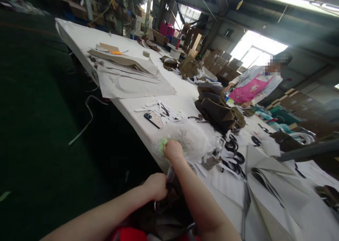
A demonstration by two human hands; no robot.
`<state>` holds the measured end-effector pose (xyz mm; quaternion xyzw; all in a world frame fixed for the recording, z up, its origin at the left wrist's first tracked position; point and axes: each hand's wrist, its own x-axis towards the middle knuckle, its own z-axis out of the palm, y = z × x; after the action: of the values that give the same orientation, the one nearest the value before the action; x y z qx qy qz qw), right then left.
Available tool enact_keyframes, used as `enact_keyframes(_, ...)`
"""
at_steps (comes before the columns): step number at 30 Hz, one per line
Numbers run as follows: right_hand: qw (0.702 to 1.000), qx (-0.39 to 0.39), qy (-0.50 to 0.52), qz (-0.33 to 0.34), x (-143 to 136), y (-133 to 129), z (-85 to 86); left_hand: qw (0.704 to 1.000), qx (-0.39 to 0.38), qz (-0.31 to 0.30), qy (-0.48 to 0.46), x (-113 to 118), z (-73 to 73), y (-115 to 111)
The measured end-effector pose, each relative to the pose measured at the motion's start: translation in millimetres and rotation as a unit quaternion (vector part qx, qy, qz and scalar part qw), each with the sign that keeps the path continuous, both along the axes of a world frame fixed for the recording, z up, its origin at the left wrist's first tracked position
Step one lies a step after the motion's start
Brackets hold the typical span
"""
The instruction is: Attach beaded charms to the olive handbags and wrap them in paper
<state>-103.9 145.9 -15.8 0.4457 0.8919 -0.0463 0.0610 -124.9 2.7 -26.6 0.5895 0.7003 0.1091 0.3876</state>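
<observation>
My right hand (173, 151) is closed at the near side of a clear plastic bag (193, 137), against something light green (162, 146). Its fingertips are hidden, so what they pinch does not show. Lower down, my left hand (156, 186) is closed on a dark bag (173, 198) in front of my body. A metal ring (155, 206) hangs just under that hand. Just beyond the plastic bag, a phone (153, 119) in a patterned case lies on the white table (182, 101).
Dark olive bags (217, 105) are piled mid-table, with black straps (234, 151) nearer me. Grey sheets (275, 184) lie at right, paper patterns (135, 78) at far left. Across the table stands a person in a pink apron (250, 89). A white strip (88, 119) hangs off the left edge.
</observation>
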Motion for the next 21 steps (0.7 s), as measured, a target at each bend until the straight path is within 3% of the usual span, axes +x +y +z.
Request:
enact_keyframes(6, 1.0, 0.005, 0.001, -0.006, 1, 2, 6.0, 0.999, 0.015, 0.018, -0.029, -1, 1.6, -1)
enact_keyframes(9, 0.997, 0.05, 0.043, -0.033, 12, 3, 28.9, 0.997, 0.029, 0.028, -0.059, -4, 2.3, 0)
enact_keyframes(13, 0.956, 0.12, 0.267, -0.035, 48, -11, 73.4, 0.991, 0.046, 0.024, -0.126, -16, 2.3, 2)
enact_keyframes(15, 0.929, 0.042, 0.366, 0.014, 74, -29, 88.6, 0.986, 0.044, 0.015, -0.161, -22, 0.3, 5)
enact_keyframes(17, 0.912, -0.074, 0.397, 0.073, 99, -54, 93.5, 0.981, 0.045, 0.005, -0.189, -28, -2.6, 9)
enact_keyframes(19, 0.91, -0.164, 0.353, 0.14, 119, -81, 87.6, 0.974, 0.049, 0.01, -0.22, -31, -4.8, 12)
enact_keyframes(21, 0.925, -0.193, 0.272, 0.184, 133, -102, 73.6, 0.966, 0.046, 0.026, -0.252, -32, -4.6, 14)
